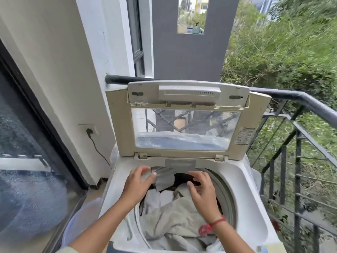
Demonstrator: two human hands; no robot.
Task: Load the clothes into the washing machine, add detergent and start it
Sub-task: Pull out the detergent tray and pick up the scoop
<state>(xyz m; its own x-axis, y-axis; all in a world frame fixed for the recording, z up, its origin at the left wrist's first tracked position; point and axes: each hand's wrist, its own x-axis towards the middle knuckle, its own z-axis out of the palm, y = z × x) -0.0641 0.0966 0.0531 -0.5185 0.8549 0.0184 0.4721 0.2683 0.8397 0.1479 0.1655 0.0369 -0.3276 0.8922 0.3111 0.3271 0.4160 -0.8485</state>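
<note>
The front edge of the washing machine (242, 179) was cut off by the picture's bottom, as were both forearms. Whether the left hand (138, 181) held something pale at the drum's back-left rim was too blurred to tell. The right hand (202, 194) covered part of the clothes (173, 216); deeper layers lay hidden. The label (244, 136) on the lid (120, 125) was too small to read.

Place: a home balcony.
Signs: top-loading washing machine (242, 181) beside a black metal railing (299, 96), wall socket (89, 130), greenery at upper right.
</note>
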